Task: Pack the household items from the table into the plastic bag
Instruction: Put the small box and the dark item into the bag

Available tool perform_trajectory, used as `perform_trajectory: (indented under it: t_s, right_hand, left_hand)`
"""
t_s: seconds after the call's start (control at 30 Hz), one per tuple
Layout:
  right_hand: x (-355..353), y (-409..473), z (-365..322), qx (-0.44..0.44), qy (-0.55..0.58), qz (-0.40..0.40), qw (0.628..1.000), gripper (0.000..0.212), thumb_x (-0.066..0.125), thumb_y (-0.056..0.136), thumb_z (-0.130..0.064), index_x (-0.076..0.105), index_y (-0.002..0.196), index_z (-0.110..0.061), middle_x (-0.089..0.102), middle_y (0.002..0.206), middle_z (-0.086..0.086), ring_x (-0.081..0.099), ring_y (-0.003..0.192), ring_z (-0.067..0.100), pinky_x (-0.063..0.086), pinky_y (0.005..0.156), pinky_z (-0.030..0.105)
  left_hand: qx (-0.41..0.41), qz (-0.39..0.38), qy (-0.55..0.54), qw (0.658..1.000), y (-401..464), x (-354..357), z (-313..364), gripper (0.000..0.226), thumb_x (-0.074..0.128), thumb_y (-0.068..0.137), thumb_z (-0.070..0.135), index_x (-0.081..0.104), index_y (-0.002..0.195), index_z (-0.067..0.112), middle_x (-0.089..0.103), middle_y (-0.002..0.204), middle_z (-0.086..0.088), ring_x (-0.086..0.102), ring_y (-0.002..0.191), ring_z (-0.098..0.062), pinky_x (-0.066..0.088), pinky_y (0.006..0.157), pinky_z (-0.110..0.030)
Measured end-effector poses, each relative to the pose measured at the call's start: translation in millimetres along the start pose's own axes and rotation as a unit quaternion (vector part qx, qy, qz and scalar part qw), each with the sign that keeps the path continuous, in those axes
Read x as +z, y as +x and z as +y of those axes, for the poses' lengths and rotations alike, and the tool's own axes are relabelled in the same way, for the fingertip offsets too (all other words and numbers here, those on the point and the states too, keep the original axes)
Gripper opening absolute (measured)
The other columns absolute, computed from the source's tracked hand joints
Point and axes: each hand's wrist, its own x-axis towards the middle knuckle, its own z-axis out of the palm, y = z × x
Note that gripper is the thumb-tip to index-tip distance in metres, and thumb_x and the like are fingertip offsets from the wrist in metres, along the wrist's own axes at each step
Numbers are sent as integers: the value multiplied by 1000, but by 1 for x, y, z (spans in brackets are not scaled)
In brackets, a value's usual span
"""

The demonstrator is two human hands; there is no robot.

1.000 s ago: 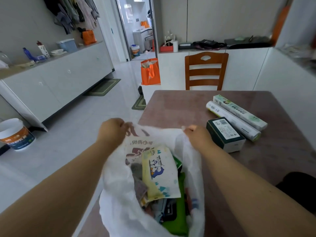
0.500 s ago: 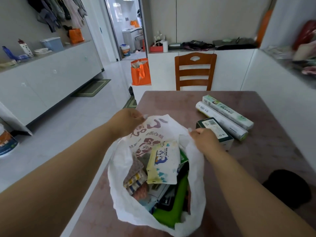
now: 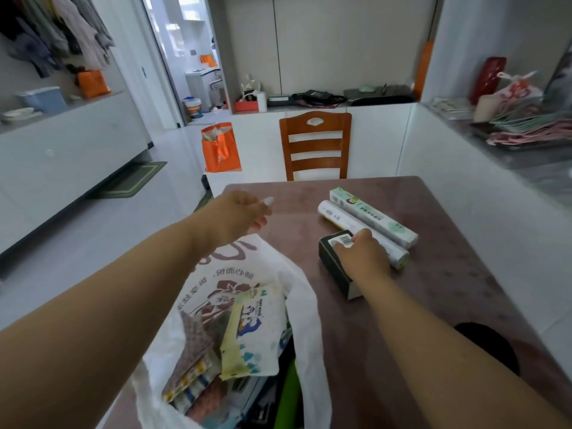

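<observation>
Dark green cardboard sits under the right hand (image 3: 360,257), whose fingers curl over the top of a small box (image 3: 335,269) on the brown table (image 3: 448,274); the grip looks closed on it, though the box is not yet lifted. The left hand (image 3: 240,216) hovers over the table's far left edge with fingers loosely spread, holding nothing. Just below it, the white plastic bag (image 3: 306,305) slumps open with no hand on it. Inside show a yellow-and-white wipes pack (image 3: 253,332), patterned cloths (image 3: 192,354) and something bright green (image 3: 288,397).

Touching the box's far side lie two long items side by side: a white roll (image 3: 340,219) and a pale green carton (image 3: 371,213). These three are the items left outside the bag.

The likely trouble: with the bag unsupported near the table edge, its mouth may fold shut or the bag tip floorward when the box goes in. Lifting the box may also nudge the roll and set it rolling.
</observation>
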Motion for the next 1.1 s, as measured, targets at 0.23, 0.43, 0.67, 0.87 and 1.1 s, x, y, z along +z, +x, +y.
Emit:
perform_trajectory:
  t_s: [0.23, 0.43, 0.67, 0.87, 1.1]
  right_hand:
    - [29, 34, 35, 25, -224, -134, 965, 114, 69, 64, -68, 13, 148, -13, 34, 146, 18, 35, 135, 34, 35, 105, 45]
    - [17, 34, 27, 88, -49, -112, 989, 93, 69, 67, -54, 28, 144, -23, 51, 134, 16, 52, 117, 38, 47, 93, 44]
    - [-74, -61, -60, -59, 354, -195, 913, 31, 65, 70, -43, 63, 100, -36, 67, 104, -1, 62, 99, 23, 50, 80, 41]
    - [-56, -136, -96, -111, 82, -360, 923, 37, 64, 75, -44, 56, 108, -28, 60, 103, -1, 57, 96, 18, 48, 85, 36]
    - [35, -178, -103, -228, -229, -233, 917, 74, 33, 81, -71, 34, 141, -27, 39, 137, 16, 38, 124, 35, 36, 97, 45]
  left_hand:
    - [-31, -35, -12, 999, 8, 24, 3, 34, 43, 97, 43, 66, 101, 19, 68, 97, 2, 64, 96, -16, 50, 93, -33]
    - [-38, -23, 36, 998, -16, 6, -16, 38, 44, 95, 45, 66, 101, 14, 70, 99, -4, 66, 96, -20, 52, 93, -38]
    - [-61, 58, 283, 955, -44, -21, -42, 30, 46, 96, 31, 67, 108, 13, 63, 106, -1, 64, 95, -24, 52, 79, -33]
    - [-260, -58, 273, 924, -74, -46, -61, 31, 53, 94, 32, 69, 102, 5, 60, 102, -6, 62, 86, -25, 57, 72, -34]
    - [-234, 16, 166, 958, -95, -53, -67, 23, 73, 80, 24, 71, 90, 3, 72, 88, -9, 68, 77, -22, 59, 74, -35]
